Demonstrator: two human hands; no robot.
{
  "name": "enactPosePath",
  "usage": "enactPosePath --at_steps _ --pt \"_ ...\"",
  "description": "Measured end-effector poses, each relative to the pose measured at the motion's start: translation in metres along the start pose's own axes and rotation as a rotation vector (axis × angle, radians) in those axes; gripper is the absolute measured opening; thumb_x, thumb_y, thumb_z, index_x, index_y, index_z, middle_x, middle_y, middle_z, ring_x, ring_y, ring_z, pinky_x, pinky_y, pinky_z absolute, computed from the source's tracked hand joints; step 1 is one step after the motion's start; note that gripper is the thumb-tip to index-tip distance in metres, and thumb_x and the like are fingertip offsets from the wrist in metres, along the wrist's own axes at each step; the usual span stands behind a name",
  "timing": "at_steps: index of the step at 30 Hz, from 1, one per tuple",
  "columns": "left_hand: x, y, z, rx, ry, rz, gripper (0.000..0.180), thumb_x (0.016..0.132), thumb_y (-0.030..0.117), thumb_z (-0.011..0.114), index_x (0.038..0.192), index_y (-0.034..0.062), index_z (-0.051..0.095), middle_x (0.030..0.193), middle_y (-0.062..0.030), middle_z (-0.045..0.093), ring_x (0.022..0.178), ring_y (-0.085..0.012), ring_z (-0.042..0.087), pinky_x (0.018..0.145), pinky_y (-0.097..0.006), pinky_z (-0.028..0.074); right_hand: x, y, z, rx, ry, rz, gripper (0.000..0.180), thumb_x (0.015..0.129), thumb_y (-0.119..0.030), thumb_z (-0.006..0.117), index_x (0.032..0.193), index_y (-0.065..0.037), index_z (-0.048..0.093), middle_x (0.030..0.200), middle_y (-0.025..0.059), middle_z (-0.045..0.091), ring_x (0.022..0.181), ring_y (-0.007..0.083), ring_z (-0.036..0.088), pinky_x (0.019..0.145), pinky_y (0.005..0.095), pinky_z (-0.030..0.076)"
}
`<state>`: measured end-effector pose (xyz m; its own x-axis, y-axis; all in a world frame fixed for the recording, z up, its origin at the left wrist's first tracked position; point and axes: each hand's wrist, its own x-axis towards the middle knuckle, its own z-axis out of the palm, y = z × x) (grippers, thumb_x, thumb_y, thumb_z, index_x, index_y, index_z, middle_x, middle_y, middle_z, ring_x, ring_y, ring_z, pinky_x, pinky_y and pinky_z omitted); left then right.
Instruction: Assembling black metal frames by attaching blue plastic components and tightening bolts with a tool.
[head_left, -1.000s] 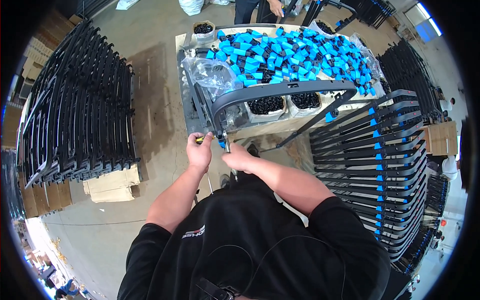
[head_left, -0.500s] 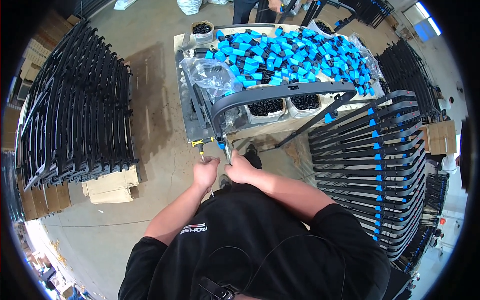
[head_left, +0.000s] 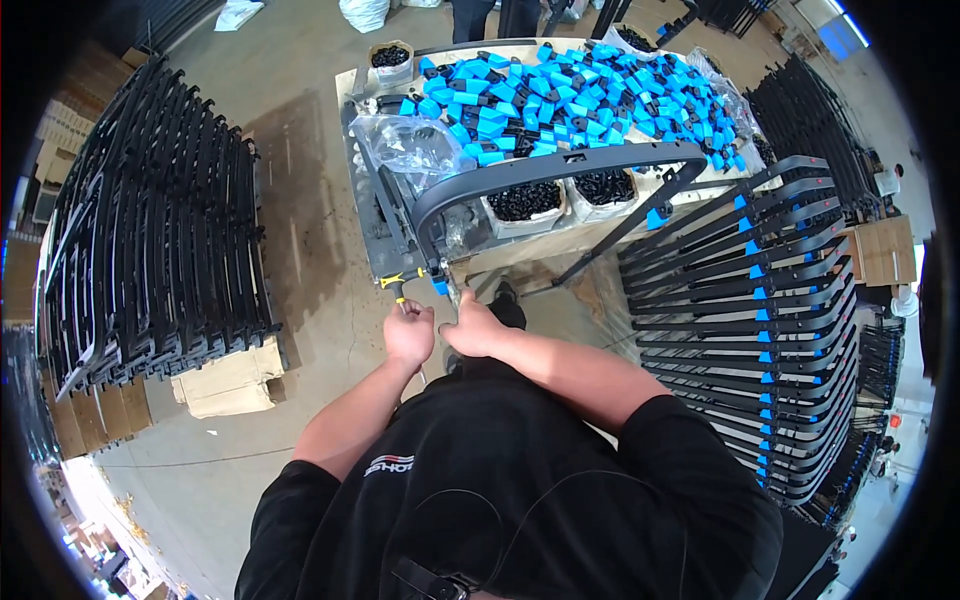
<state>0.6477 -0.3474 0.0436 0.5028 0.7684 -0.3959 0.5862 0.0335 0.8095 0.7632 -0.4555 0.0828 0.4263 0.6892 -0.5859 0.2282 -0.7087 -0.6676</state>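
A long curved black frame part (head_left: 545, 170) arches over the near edge of the workbench (head_left: 560, 235), its near end coming down to a blue clip (head_left: 440, 287). My left hand (head_left: 408, 335) grips a small tool with a yellow and black head (head_left: 400, 281) just left of that end. My right hand (head_left: 475, 328) is closed around the lower end of the frame part, right below the blue clip. Both hands sit close together in front of the bench.
Several blue and black clips (head_left: 560, 90) cover the bench top. Bins of small black parts (head_left: 525, 203) line its near edge, with a clear plastic bag (head_left: 410, 150) at left. Black frames are stacked at left (head_left: 150, 230) and, with blue clips, at right (head_left: 760, 310).
Both hands have come down and toward me from the bench edge, staying at the frame's lower end. The tool in my left hand now points up at the blue clip.
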Motion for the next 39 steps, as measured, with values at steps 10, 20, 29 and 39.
enactPosePath --at_steps 10,20,29,39 --pt "0.025 -0.029 0.023 0.114 0.155 0.122 0.021 0.086 0.023 0.070 0.087 0.0026 0.065 0.078 -0.0128 0.070 0.071 -0.0237 0.067 0.070 -0.038 0.054 0.008 0.013 0.013 0.001 0.105 0.022 0.071 0.088 -0.030 0.067 0.133 0.016 0.038 0.111 0.0311 0.066 0.093 0.0361 0.072 0.083 0.0432 0.057" --pt "0.029 0.028 -0.012 -0.606 -0.041 -0.247 0.041 0.078 0.023 0.087 0.102 0.0072 0.058 0.077 0.0012 0.055 0.055 -0.0116 0.047 0.046 -0.029 0.039 0.006 0.074 -0.009 1.083 0.264 0.181 0.009 0.093 -0.006 0.059 0.096 -0.007 0.050 0.075 0.0031 0.054 0.060 0.0179 0.056 0.051 0.0350 0.048" --pt "-0.048 0.044 -0.012 -0.314 0.047 0.515 0.024 0.097 0.023 0.067 0.098 -0.0003 0.062 0.073 -0.0025 0.056 0.060 -0.0118 0.050 0.059 -0.031 0.045 -0.092 0.099 -0.077 0.829 0.217 0.162 0.025 0.096 -0.022 0.067 0.116 -0.009 0.058 0.078 0.0017 0.056 0.065 0.0099 0.051 0.051 0.0270 0.039" --pt "-0.084 0.185 0.102 0.195 -0.412 0.663 0.020 0.098 0.016 0.059 0.102 -0.0033 0.062 0.079 -0.0106 0.067 0.071 -0.0189 0.066 0.066 -0.035 0.053 -0.094 0.092 -0.151 1.022 0.308 -0.119 0.038 0.101 -0.043 0.061 0.114 -0.008 0.068 0.080 0.0008 0.061 0.057 0.0098 0.054 0.047 0.0275 0.041"
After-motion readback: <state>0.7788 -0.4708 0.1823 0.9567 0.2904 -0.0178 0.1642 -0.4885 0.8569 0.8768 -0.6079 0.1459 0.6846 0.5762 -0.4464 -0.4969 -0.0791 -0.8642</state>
